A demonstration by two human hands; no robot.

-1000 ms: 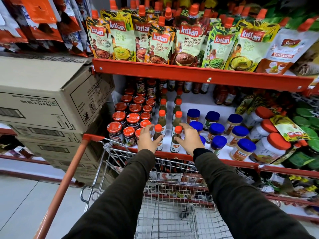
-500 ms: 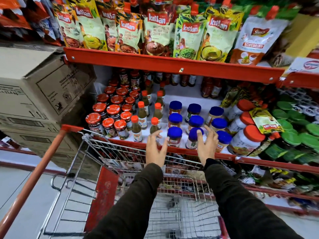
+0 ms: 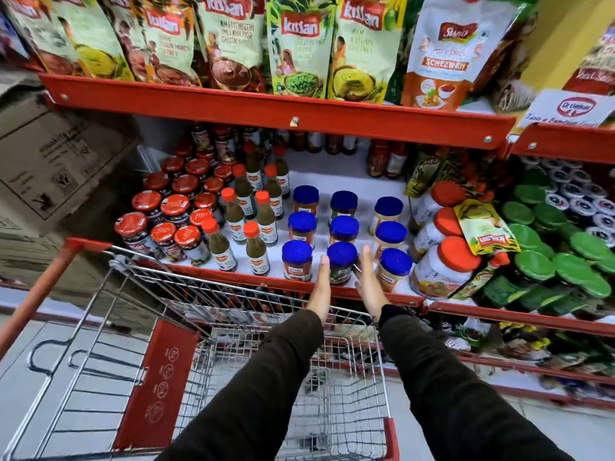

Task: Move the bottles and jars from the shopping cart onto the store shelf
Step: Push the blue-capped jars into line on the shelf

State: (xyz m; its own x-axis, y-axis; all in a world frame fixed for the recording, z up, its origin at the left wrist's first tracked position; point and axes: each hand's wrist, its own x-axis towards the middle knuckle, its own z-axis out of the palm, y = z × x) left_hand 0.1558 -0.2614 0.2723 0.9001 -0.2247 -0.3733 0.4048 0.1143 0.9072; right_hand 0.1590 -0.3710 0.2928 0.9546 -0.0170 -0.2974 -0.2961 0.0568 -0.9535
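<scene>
On the white store shelf (image 3: 346, 181) stand rows of blue-lidded jars, green sauce bottles (image 3: 256, 249) with orange caps, and red-lidded jars (image 3: 173, 207). Both my hands reach over the shopping cart (image 3: 233, 294) to the shelf's front edge. My left hand (image 3: 321, 289) and my right hand (image 3: 367, 284) are flat, palms facing each other, on either side of the front middle blue-lidded jar (image 3: 341, 261). My left fingers lie against its side; my right fingers are just beside it. The wire basket below shows no bottles or jars.
Large white jars with orange lids (image 3: 444, 264) and green-lidded jars (image 3: 532, 264) crowd the shelf's right end. Sauce pouches (image 3: 299, 44) hang over the red upper shelf. Stacked cardboard boxes (image 3: 50, 168) stand at the left. The cart's red child-seat flap (image 3: 156, 384) is near me.
My hands have moved right, from the orange-capped bottles to the blue-lidded jars, and drawn closer together around the front middle jar. The view has shifted right and nearer the shelf.
</scene>
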